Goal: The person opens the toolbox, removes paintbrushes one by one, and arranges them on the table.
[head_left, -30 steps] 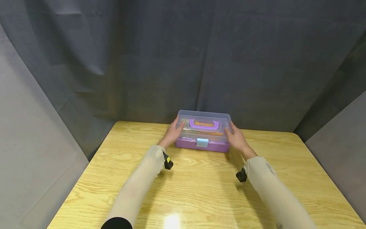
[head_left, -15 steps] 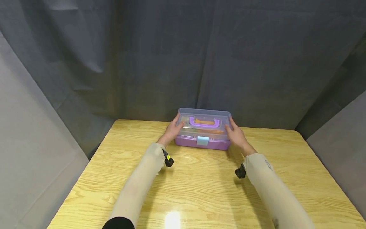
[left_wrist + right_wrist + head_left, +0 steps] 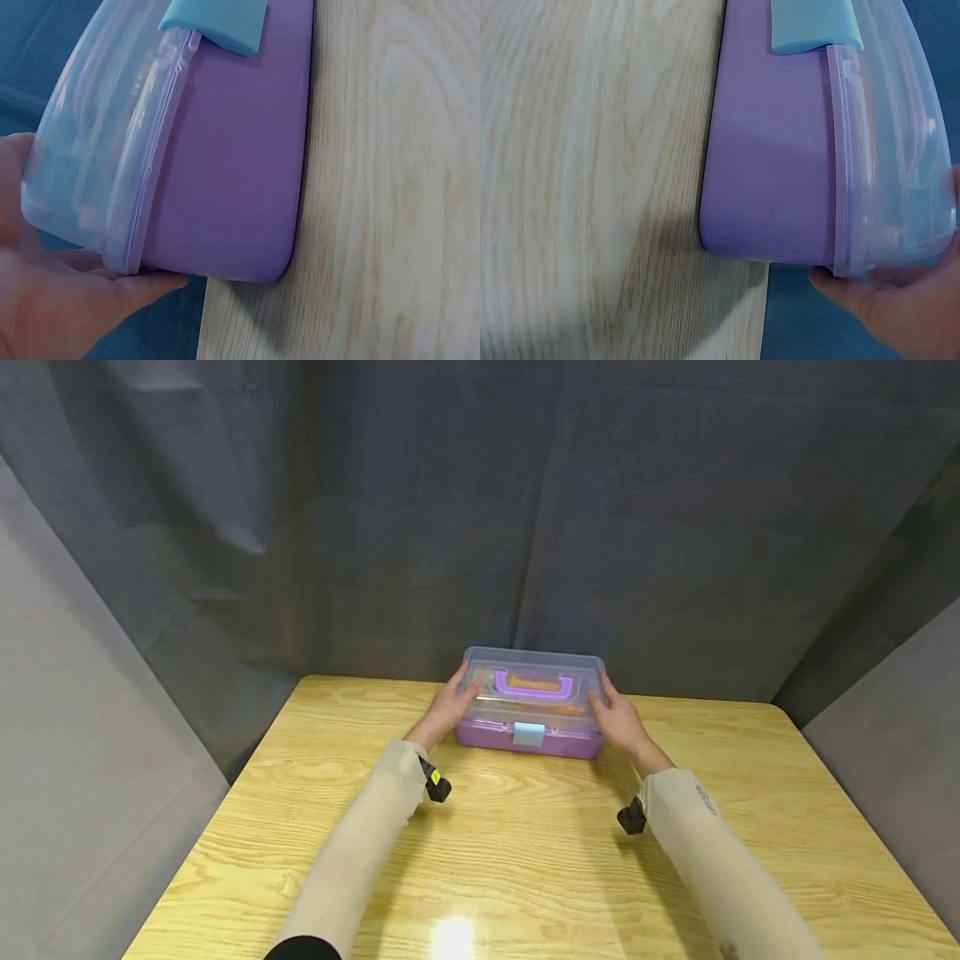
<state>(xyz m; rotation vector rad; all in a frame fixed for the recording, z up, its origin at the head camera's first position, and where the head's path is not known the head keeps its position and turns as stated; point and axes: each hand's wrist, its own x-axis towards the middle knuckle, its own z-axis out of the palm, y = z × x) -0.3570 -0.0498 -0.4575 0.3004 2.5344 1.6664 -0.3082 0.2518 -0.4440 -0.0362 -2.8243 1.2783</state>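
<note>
A purple storage box (image 3: 558,743) with a clear lid (image 3: 540,662) sits near the table's back edge, its lid down. On its front is a light-blue latch (image 3: 529,734), and a purple carry handle (image 3: 534,692) lies on top. Orange, stick-like items show dimly through the lid. My left hand (image 3: 447,706) grips the left end, thumb over the lid and fingers along the side. At the opposite end my right hand (image 3: 621,720) grips it the same way. Both wrist views show fingers beneath the lid's rim against the purple base (image 3: 232,150).
The wooden table (image 3: 510,852) spreads out in front of the box. A dark grey curtain (image 3: 420,527) hangs close behind it, and pale panels (image 3: 90,735) flank both sides. Small black cameras (image 3: 632,817) are worn on the wrists.
Both hands keep their hold on the box. Over the last second the picture shifts only slightly; the box stays at the back of the table with its lid down.
</note>
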